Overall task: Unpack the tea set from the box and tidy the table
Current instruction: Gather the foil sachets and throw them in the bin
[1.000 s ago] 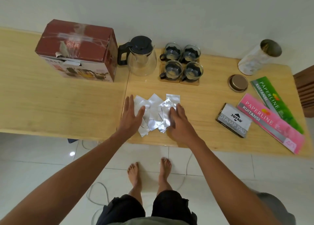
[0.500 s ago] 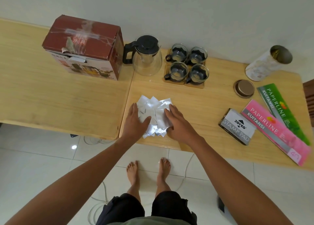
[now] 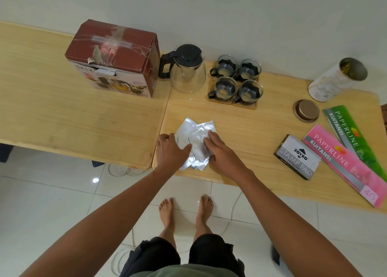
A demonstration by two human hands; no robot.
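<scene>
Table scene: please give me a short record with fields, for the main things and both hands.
box: red, far left, by the pot
pot: glass, black lid
cups: four, on wooden coasters
sachets: silver pile, near edge
left hand: flat on the pile's left side
right hand: flat on the pile's right side
tin: open, its lid beside it
stamp pad: right

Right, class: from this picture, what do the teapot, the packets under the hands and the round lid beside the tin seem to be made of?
Teapot: clear glass body, since the table shows through it, with a matte black lid and handle, probably plastic.
Packets: shiny silver foil or metallised film; they glare and crease sharply.
Round lid: looks like metal with a dull bronze sheen, though coated plastic is possible.
</scene>
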